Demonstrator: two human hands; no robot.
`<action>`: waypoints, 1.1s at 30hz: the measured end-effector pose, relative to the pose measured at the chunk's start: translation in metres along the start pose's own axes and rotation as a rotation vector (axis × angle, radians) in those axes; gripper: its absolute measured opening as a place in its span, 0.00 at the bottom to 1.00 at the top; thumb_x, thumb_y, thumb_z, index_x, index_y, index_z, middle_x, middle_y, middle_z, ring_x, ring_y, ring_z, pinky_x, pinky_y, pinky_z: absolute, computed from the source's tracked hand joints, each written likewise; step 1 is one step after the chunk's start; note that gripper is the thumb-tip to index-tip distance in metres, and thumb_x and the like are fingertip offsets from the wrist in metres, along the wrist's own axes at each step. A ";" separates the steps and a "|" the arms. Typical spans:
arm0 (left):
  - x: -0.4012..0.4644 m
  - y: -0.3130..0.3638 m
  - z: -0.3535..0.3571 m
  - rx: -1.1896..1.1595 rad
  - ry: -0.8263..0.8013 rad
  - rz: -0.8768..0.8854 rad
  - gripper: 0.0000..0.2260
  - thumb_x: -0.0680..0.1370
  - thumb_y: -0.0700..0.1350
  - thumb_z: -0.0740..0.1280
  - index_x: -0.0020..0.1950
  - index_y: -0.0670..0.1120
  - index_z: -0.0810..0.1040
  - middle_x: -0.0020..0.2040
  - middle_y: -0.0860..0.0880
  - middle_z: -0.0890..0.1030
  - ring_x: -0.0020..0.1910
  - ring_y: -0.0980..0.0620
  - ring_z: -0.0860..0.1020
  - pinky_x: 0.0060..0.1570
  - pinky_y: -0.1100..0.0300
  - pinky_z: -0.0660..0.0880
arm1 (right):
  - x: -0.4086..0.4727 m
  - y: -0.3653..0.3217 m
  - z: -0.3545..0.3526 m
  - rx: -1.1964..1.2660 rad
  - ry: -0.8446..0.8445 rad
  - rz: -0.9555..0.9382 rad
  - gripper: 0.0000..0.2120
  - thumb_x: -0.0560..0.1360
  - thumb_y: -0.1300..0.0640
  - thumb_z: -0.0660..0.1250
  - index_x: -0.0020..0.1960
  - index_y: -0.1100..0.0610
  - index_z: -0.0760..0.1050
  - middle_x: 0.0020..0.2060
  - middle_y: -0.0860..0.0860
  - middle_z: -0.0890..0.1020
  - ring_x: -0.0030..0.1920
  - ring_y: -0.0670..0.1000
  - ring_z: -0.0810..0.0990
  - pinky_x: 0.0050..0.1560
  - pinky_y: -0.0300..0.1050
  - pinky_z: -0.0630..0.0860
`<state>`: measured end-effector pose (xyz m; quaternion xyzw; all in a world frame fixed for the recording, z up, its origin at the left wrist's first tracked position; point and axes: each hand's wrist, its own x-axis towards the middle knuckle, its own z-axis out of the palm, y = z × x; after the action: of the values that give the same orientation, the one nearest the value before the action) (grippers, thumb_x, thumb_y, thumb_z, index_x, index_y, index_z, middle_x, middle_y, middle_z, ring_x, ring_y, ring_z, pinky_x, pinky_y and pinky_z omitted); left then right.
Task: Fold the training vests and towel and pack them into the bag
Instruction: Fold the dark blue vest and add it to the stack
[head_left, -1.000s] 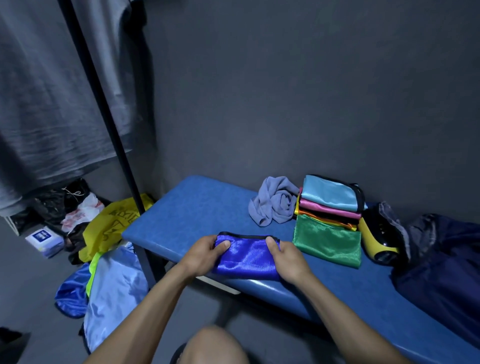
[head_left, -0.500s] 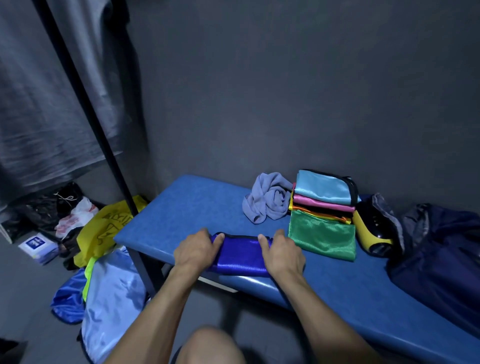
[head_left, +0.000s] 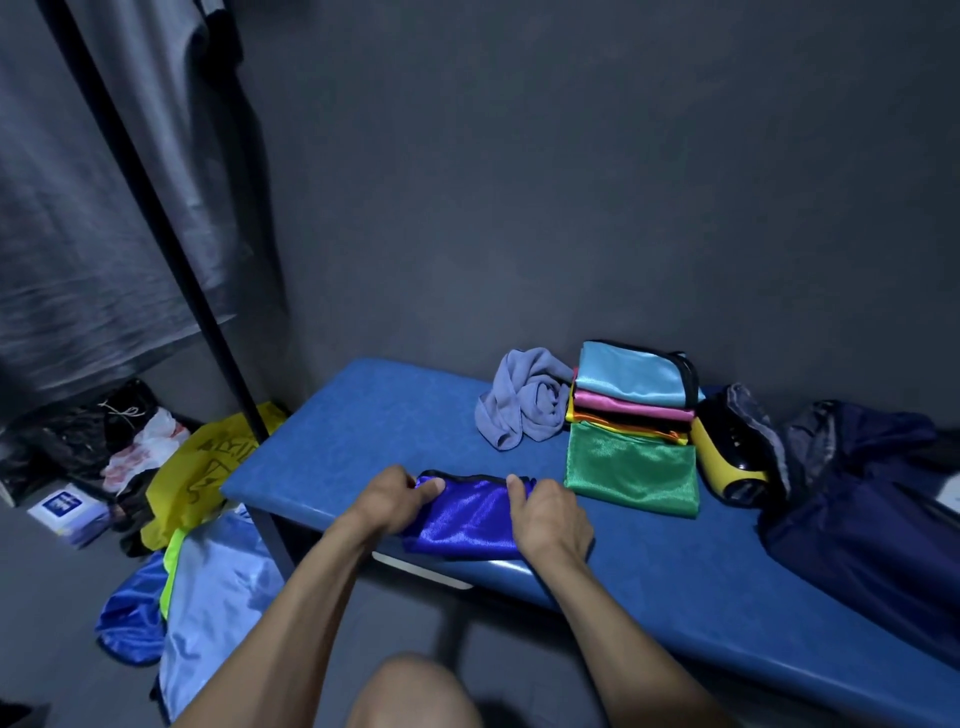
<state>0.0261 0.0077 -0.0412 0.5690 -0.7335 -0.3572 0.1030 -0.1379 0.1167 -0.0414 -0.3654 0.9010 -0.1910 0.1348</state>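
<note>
Both hands, left hand (head_left: 389, 499) and right hand (head_left: 545, 514), pinch the blue vest (head_left: 467, 519) on the table (head_left: 337, 441); I'd keep its edges aligned and press the crease flat.

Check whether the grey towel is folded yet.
No: the towel lies crumpled in a heap on the bench beside the stacked vests.

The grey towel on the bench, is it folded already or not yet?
Not folded. The grey towel lies crumpled in a loose twisted heap on the bench, beside the stack of folded vests.
</note>
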 end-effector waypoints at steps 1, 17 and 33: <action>-0.003 0.000 0.002 -0.033 0.013 0.025 0.22 0.82 0.54 0.68 0.32 0.46 0.67 0.28 0.50 0.69 0.28 0.51 0.67 0.30 0.58 0.63 | 0.000 0.001 -0.001 0.034 0.000 0.005 0.27 0.84 0.36 0.53 0.58 0.57 0.78 0.57 0.56 0.82 0.58 0.60 0.81 0.50 0.49 0.74; 0.020 0.148 0.083 -0.493 0.073 0.229 0.14 0.78 0.51 0.74 0.45 0.49 0.69 0.32 0.52 0.72 0.32 0.53 0.69 0.33 0.62 0.66 | 0.060 0.110 -0.104 0.618 0.315 -0.008 0.11 0.79 0.53 0.71 0.51 0.58 0.71 0.41 0.50 0.77 0.44 0.56 0.74 0.41 0.47 0.61; 0.065 0.165 0.131 0.023 0.196 0.201 0.17 0.80 0.61 0.65 0.49 0.47 0.69 0.48 0.45 0.82 0.50 0.41 0.79 0.43 0.52 0.70 | 0.099 0.108 -0.079 -0.394 0.223 -0.552 0.12 0.76 0.56 0.69 0.58 0.54 0.81 0.53 0.52 0.81 0.54 0.58 0.76 0.54 0.55 0.73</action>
<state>-0.1943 0.0176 -0.0463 0.5258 -0.7774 -0.2793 0.2028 -0.3026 0.1374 -0.0293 -0.5908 0.7971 -0.0815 -0.0943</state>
